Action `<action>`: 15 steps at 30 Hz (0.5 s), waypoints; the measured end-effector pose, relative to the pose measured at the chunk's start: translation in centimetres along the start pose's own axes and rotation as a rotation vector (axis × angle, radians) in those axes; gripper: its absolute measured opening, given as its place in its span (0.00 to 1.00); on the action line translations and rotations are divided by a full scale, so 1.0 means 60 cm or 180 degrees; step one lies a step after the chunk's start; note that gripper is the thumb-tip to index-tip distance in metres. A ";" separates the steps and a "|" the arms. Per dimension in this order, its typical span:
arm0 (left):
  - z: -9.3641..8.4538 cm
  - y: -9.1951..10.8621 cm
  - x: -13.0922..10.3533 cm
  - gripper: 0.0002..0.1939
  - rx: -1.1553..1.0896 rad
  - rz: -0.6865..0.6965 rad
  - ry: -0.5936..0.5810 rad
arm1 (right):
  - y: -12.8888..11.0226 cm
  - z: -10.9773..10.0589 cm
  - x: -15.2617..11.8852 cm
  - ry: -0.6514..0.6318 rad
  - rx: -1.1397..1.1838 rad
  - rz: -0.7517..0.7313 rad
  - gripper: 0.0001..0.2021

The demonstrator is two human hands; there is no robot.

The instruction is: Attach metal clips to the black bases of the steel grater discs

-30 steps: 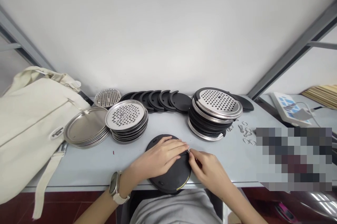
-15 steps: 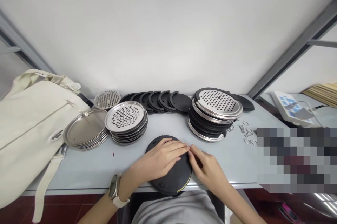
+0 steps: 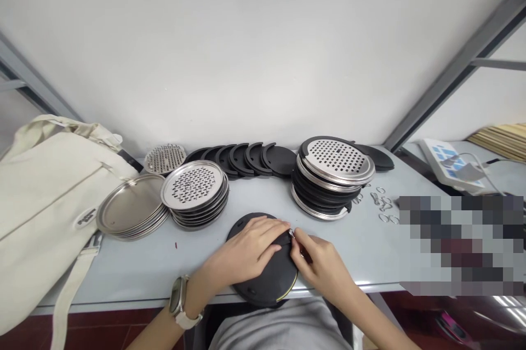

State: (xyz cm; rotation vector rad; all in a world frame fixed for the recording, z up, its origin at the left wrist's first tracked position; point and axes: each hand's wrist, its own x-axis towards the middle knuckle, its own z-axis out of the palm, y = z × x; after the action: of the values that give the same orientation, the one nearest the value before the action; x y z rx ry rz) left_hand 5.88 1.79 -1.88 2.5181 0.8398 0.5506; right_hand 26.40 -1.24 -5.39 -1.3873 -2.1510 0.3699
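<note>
A black round base [image 3: 269,279] with a yellow line along part of its rim lies at the table's front edge, partly over my lap. My left hand [image 3: 249,248] lies across its top and holds it, fingers together and fingertips at the right rim. At that rim my right hand [image 3: 310,254] is closed in a pinch on a small silver metal ring [image 3: 291,233], mostly hidden by the fingers. Whether the ring passes through the base cannot be made out. Loose metal rings and clips [image 3: 384,205] lie to the right.
Behind stand a stack of grater discs [image 3: 195,185], a stack of metal plates [image 3: 129,207], overlapping black bases [image 3: 246,159] and a tall stack of assembled graters [image 3: 339,161]. A cream bag [image 3: 53,191] leans at left. A white-and-blue box [image 3: 450,166] sits at right.
My right fingers have shifted slightly at the base's rim, and the small silver ring now shows between the hands. My left hand stays on the base.
</note>
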 end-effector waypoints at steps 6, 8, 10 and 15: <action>0.004 0.006 0.001 0.23 -0.0017 -0.0083 0.0074 | 0.005 0.005 -0.003 0.0117 -0.0175 -0.0080 0.07; 0.004 0.009 0.001 0.23 -0.0015 -0.0105 0.0079 | 0.006 0.004 -0.002 0.0131 -0.0211 -0.0086 0.07; 0.005 0.011 0.000 0.23 -0.0019 -0.0121 0.0091 | 0.007 0.003 -0.001 0.0155 -0.0245 -0.0101 0.07; 0.011 0.002 0.001 0.21 0.0071 -0.0167 0.0216 | 0.001 0.009 -0.009 0.0217 -0.0352 -0.0334 0.08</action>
State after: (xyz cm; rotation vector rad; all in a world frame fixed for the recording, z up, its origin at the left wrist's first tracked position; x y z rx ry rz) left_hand 6.33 1.56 -2.36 2.5022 0.9389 0.6155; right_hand 26.29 -1.69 -6.00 -1.3195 -2.2060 0.1637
